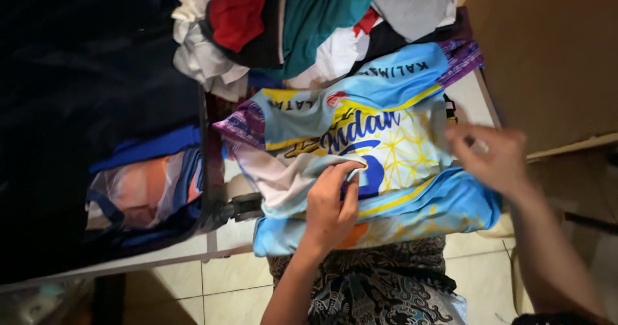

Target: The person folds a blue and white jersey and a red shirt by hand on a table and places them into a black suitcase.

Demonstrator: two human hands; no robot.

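A light blue, yellow and white printed jersey lies spread over my lap and the floor in the middle of the view. My left hand presses on its lower middle, fingers curled around a fold of the white and blue cloth. At the jersey's right edge my right hand is blurred, its fingers bent and pinching the cloth there. Below the jersey shows my dark patterned skirt.
A heap of mixed clothes in red, teal, white and black lies beyond the jersey. An open dark suitcase with folded blue garments fills the left. A brown cardboard panel stands at the right. Pale floor tiles show below.
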